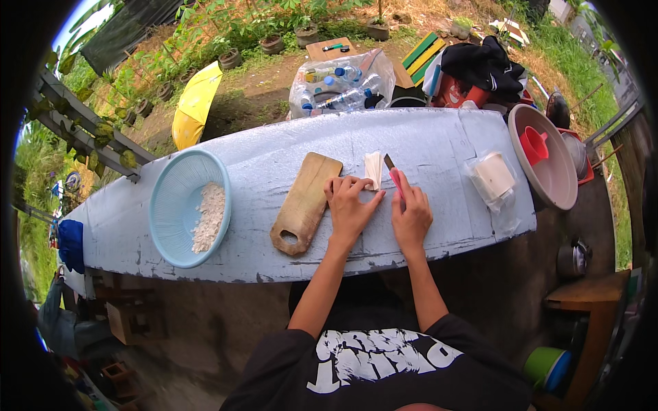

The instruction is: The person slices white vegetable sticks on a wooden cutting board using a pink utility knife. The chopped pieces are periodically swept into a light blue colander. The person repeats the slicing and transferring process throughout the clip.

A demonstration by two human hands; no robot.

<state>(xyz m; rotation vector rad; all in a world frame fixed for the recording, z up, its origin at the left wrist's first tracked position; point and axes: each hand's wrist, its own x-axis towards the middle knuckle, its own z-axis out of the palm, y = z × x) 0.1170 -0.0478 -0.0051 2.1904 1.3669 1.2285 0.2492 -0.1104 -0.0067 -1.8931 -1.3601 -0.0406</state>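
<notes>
A stack of thin white strips lies on the blue-grey table to the right of a wooden cutting board. My left hand holds the stack's near end, its fingertips at the left edge and the thumb at the near edge. In my right hand is a knife with a pink handle. Its dark blade points away from me, just right of the strips. Far left, a light blue plastic colander has small whitish cut pieces along its right side.
An opened plastic bag of square white sheets rests at the table's right. Past it leans a large basin with a red dipper. Behind the table are a bag of plastic bottles and a yellow umbrella.
</notes>
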